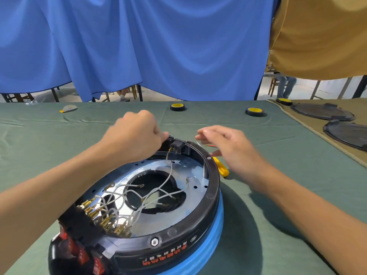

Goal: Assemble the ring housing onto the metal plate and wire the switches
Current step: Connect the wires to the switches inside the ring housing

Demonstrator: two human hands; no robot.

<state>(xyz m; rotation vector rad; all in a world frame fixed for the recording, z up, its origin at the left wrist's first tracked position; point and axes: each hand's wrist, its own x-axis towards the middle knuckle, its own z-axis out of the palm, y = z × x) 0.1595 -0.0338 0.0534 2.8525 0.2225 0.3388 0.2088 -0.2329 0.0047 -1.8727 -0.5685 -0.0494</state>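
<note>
A black ring housing [213, 187] sits around a shiny metal plate [178, 213] on a blue round base [216, 239]. Red rocker switches [79, 255] with brass terminals [103, 219] and several white wires [139, 193] fill its near left side. At the far rim stands a black socket [177, 146]. My left hand [135, 133] has its fingers curled and pinches the housing beside that socket. My right hand [228, 147] hovers with loose fingers just right of the far rim, holding nothing. A yellow-handled tool [222, 167] lies under it, outside the ring.
Green cloth [59, 151] covers the table. Two black tape rolls with yellow cores [177, 106] [254, 111] lie at the far edge, a third [284, 101] on the tan mat. Black round covers [321, 112] [347, 135] lie at the right. A blue curtain [158, 46] hangs behind.
</note>
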